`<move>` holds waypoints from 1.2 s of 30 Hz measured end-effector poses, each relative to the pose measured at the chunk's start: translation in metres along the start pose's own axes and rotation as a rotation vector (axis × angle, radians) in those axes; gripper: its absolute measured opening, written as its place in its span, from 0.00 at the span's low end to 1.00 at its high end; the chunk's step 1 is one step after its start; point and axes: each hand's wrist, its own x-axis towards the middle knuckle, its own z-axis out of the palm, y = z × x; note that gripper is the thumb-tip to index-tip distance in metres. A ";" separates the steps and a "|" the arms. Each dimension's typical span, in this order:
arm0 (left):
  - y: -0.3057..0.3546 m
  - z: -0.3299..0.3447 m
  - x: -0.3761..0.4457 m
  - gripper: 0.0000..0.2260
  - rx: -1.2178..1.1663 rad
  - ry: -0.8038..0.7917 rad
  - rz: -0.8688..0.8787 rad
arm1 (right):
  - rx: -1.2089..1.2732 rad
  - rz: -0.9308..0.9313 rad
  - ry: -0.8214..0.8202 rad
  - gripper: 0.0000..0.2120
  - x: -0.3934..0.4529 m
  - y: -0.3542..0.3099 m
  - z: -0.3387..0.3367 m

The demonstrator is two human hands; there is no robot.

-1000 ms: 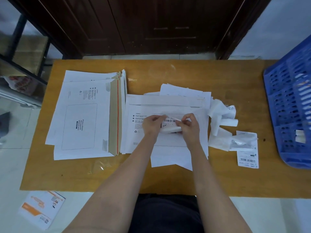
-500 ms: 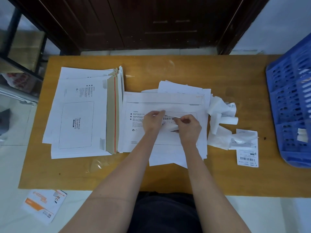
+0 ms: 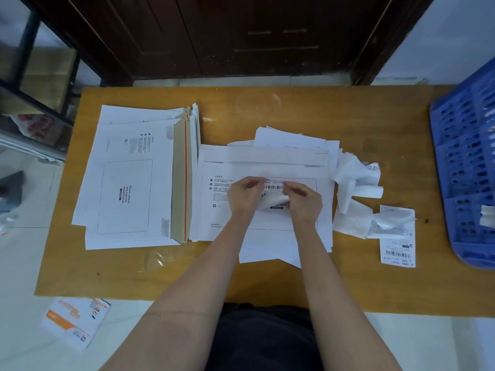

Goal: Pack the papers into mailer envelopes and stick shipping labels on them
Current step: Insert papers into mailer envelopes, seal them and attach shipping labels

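We pinch the shipping label [image 3: 273,187] between both hands, left hand [image 3: 244,197] and right hand [image 3: 304,200] fingers curled on it, over the mailer envelope [image 3: 267,167].

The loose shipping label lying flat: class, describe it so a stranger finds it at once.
Start at the blue crate on the table's right edge. Just left of its near corner lies the loose shipping label, below crumpled backing paper. It alone lies flat and unpeeled, barcode up.

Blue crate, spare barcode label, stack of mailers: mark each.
blue crate [image 3: 466,162]: head view, its perforated wall.
spare barcode label [image 3: 397,251]: head view, by its barcode.
stack of mailers [image 3: 124,196]: head view, top mailer's printed box.
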 end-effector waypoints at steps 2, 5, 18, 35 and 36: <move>-0.002 0.000 0.000 0.12 0.088 -0.006 0.064 | -0.068 -0.060 0.006 0.09 -0.001 0.000 0.001; -0.006 -0.001 0.000 0.13 0.195 -0.010 0.152 | -0.192 -0.232 0.016 0.08 -0.004 0.000 0.000; -0.012 -0.004 0.005 0.10 0.506 0.030 0.488 | -0.258 -0.367 -0.069 0.12 0.004 0.000 -0.009; -0.008 -0.002 0.015 0.10 0.770 -0.026 0.669 | -0.299 -0.354 -0.057 0.11 0.009 0.006 -0.003; -0.008 -0.002 0.015 0.10 0.774 -0.028 0.671 | -0.301 -0.354 -0.058 0.11 0.009 0.006 -0.003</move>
